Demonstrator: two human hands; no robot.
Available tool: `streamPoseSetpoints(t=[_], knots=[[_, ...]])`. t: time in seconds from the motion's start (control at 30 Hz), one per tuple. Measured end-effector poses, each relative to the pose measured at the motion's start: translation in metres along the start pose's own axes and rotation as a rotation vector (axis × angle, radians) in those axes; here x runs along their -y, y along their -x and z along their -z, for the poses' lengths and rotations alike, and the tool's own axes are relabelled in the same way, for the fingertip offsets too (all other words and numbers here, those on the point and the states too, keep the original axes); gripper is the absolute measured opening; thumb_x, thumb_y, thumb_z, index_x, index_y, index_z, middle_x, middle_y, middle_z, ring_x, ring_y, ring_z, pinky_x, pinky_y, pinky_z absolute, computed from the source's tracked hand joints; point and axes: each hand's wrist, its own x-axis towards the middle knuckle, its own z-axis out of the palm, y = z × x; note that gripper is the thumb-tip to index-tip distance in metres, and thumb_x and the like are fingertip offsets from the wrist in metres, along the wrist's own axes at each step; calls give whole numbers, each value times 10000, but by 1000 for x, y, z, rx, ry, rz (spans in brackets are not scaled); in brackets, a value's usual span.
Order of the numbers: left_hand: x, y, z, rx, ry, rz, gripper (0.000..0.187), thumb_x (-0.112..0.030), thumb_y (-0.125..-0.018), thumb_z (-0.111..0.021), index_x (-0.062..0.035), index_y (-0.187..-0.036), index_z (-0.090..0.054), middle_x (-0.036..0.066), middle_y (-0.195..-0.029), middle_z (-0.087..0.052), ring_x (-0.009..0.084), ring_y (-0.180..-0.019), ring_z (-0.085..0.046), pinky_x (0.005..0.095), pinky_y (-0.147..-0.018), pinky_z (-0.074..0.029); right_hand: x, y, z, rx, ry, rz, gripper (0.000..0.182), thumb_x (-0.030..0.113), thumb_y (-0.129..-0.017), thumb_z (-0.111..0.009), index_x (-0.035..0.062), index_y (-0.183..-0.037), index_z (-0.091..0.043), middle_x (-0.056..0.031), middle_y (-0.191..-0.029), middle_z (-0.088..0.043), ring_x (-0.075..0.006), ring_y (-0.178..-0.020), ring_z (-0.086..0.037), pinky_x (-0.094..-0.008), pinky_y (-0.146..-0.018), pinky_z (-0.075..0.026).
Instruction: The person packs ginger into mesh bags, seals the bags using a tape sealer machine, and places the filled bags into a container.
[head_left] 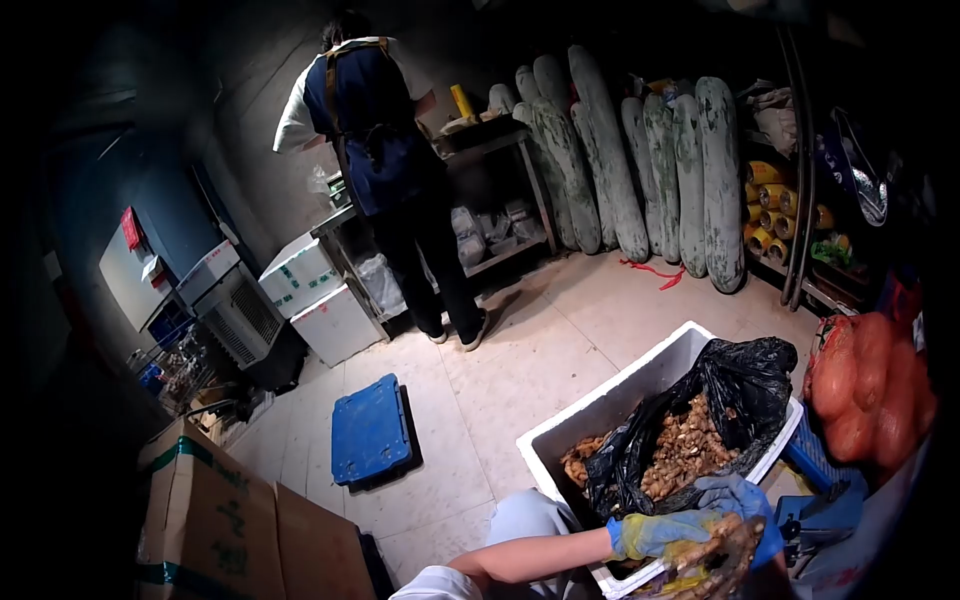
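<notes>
My left hand [662,535], in a blue and yellow glove, is closed on pieces of ginger [722,555] at the near end of a white foam box [562,428]. Against the other side of the same ginger is my right hand [745,500] in a blue glove, its fingers bent round it and partly hidden. The lower part of the ginger is blurred. Inside the box, more knobbly brown ginger [690,448] lies in an opened black plastic bag [750,385], and some shows beside the bag.
A blue lid [372,430] lies on the tiled floor. Cardboard boxes [225,515] stand at lower left, red net sacks [850,390] at right. Tall winter melons [718,190] lean at the back, near a person [375,150] facing a work table [480,135].
</notes>
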Motion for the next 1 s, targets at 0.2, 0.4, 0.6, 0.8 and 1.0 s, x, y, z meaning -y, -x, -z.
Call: streamPoseSetpoints(t=[0.2, 0.4, 0.6, 0.8, 1.0], knots=[[-18, -5, -10, -30, -73, -3, 294, -186, -830, -485, -15, -1067, -505, 141, -1126, -472, 248, -1028, -452, 341, -876, -350, -6, -19, -55, 32, 99, -98, 291, 169, -867, -402, -57, -1038, -464, -163, -873, -546, -205, -751, -553, -269, -689, -465], [-47, -1, -4, -63, 65, 232, 297, -185, -792, -553, -33, -1046, -531, 143, -1098, -508, 208, -996, -500, 307, -848, -405, -6, -30, -64, -9, 127, -95, 269, 149, -855, -417, -51, -1029, -462, -156, -882, -540, -207, -778, -544, -274, -703, -461], [-30, 0, -1, -174, -276, -308, 196, -146, -788, -546, -18, -936, -564, 100, -889, -583, 192, -844, -556, 288, -752, -452, -7, -28, -68, -40, 184, -56, 249, 128, -843, -431, -45, -1019, -461, -149, -890, -535, -208, -805, -535, -279, -717, -456], [7, 4, -6, -35, -315, -50, 228, -178, -792, -526, -10, -942, -559, 120, -1013, -525, 225, -911, -496, 342, -789, -383, -11, -20, -65, -178, 285, 9, 231, 107, -831, -446, -39, -1009, -459, -142, -899, -530, -210, -832, -525, -284, -730, -452], [0, -17, -5, -51, 602, 29, 164, -114, -745, -561, -13, -872, -538, 70, -840, -542, 190, -770, -519, 281, -657, -416, -7, -22, -56, -339, 437, 75, 216, 86, -819, -461, -33, -999, -458, -135, -907, -524, -212, -858, -516, -289, -744, -448]])
